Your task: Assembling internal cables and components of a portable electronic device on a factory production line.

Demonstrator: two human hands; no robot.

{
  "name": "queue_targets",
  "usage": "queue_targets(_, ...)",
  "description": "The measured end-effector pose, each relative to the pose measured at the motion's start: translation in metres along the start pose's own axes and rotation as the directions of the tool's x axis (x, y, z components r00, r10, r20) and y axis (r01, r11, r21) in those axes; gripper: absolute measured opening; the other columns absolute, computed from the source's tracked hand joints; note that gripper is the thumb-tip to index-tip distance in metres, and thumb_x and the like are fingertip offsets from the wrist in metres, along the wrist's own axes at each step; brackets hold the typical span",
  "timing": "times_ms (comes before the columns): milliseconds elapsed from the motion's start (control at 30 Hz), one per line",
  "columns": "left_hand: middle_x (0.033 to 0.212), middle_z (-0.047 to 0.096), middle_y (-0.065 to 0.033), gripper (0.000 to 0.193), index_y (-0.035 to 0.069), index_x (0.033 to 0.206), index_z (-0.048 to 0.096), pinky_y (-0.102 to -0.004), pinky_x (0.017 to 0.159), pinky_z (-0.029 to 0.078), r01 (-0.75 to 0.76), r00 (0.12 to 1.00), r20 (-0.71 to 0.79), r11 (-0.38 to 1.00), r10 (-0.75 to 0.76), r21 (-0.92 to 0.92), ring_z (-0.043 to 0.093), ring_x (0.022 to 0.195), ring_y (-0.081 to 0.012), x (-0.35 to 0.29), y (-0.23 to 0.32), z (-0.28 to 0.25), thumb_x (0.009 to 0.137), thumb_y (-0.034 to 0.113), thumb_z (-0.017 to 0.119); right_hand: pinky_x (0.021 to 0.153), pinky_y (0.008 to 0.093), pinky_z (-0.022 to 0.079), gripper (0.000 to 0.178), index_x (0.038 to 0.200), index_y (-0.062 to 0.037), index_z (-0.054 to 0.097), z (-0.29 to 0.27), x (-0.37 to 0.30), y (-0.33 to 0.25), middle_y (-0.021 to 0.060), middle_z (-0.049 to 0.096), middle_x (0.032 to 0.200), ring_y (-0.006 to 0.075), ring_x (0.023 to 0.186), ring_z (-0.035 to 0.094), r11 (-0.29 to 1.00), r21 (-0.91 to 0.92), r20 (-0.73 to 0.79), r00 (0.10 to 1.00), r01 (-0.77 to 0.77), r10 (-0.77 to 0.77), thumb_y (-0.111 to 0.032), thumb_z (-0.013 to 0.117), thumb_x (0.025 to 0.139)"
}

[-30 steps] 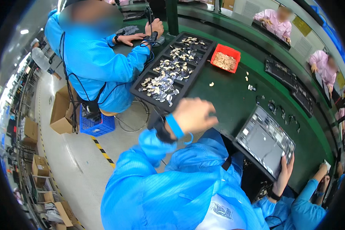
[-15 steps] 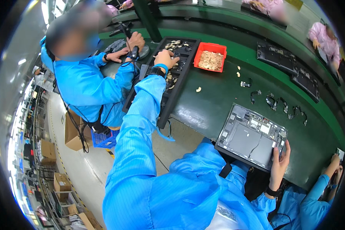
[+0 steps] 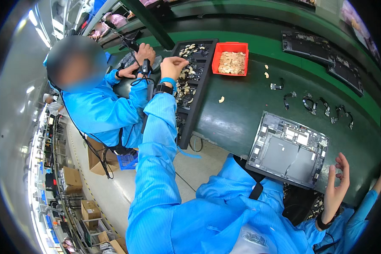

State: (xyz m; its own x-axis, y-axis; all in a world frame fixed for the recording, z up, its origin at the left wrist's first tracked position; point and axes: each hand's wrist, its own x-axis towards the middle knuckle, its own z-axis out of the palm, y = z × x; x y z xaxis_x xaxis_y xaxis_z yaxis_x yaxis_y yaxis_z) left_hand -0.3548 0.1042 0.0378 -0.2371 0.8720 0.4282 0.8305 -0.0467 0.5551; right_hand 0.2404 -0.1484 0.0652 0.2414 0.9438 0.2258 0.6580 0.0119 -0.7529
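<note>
My left hand (image 3: 172,67) is over a black compartment tray (image 3: 194,103), thumb and fingers pinched together; whatever is between them is hidden or too small to make out. Cream-coloured curved pieces (image 3: 186,89) and small black parts lie in that tray. An opened laptop base (image 3: 279,157), its dark battery and circuit board showing, rests at the bench's near edge. Just right of it, my right hand (image 3: 338,182) is raised with fingers apart, holding nothing.
A red bin (image 3: 216,63) of tan pieces stands right of the tray. Several short black cable parts (image 3: 310,106) and loose curved pieces (image 3: 222,100) lie on the green bench. Dark laptop bases (image 3: 307,45) line the back. A co-worker (image 3: 97,110) sits at left; another's arm (image 3: 362,211) reaches in at right.
My left hand has lifted slightly off the tray's parts, its fingers now pinched. My right hand has let go of the laptop base's right edge and moved away to the right.
</note>
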Motion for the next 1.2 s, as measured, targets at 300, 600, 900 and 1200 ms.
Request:
queue_targets(300, 0.081, 0.077, -0.0111, 0.016, -0.002, 0.094, 0.077, -0.0273, 0.072, 0.058, -0.135, 0.956, -0.286, 0.969, 0.072, -0.205, 0.075, 0.075, -0.0156, 0.000, 0.039, -0.015, 0.084, 0.010, 0.081, 0.085, 0.0284, 0.044, 0.028, 0.122, 0.0025, 0.067, 0.001, 0.030, -0.037, 0.0101, 0.071, 0.103, 0.0168, 0.097, 0.063, 0.983, 0.109, 0.130, 0.978, 0.151, -0.164, -0.007, 0.065, 0.095)
queue_targets(600, 0.100, 0.075, -0.0086, 0.024, -0.002, 0.115, 0.067, -0.0212, 0.066, 0.052, 0.101, 0.956, 0.251, 0.629, 0.154, -0.771, 0.072, 0.086, -0.0122, -0.090, 0.238, 0.026, 0.094, 0.008, 0.073, 0.079, 0.0302, 0.053, 0.037, 0.126, 0.0031, 0.066, 0.084, 0.083, -0.089, 0.0156, 0.075, 0.110, 0.0168, 0.094, 0.069, 0.837, 0.483, 0.190, 0.902, 0.257, -0.387, -0.014, 0.072, 0.095)
queue_targets(900, 0.097, 0.075, -0.0087, 0.016, -0.004, 0.107, 0.070, -0.0250, 0.079, 0.057, 0.272, 0.897, 0.386, 0.422, 0.215, -0.865, 0.071, 0.087, -0.0123, -0.126, 0.258, 0.117, 0.093, 0.002, 0.073, 0.086, 0.0282, 0.057, 0.024, 0.118, 0.0090, 0.068, 0.135, 0.114, -0.061, 0.0158, 0.076, 0.104, 0.0173, 0.099, 0.073, 0.782, 0.619, 0.238, 0.931, 0.074, -0.277, -0.005, 0.065, 0.099)
queue_targets(1200, 0.106, 0.077, -0.0145, 0.019, -0.003, 0.109, 0.076, -0.0294, 0.086, 0.057, 0.130, 0.897, 0.346, 0.583, 0.275, -0.802, 0.072, 0.095, -0.0162, -0.153, 0.264, 0.118, 0.090, 0.001, 0.076, 0.081, 0.0235, 0.054, 0.013, 0.102, 0.0058, 0.070, 0.132, 0.115, -0.044, 0.0107, 0.077, 0.095, 0.0103, 0.091, 0.071, 0.786, 0.610, 0.286, 0.952, -0.095, -0.107, -0.006, 0.070, 0.096)
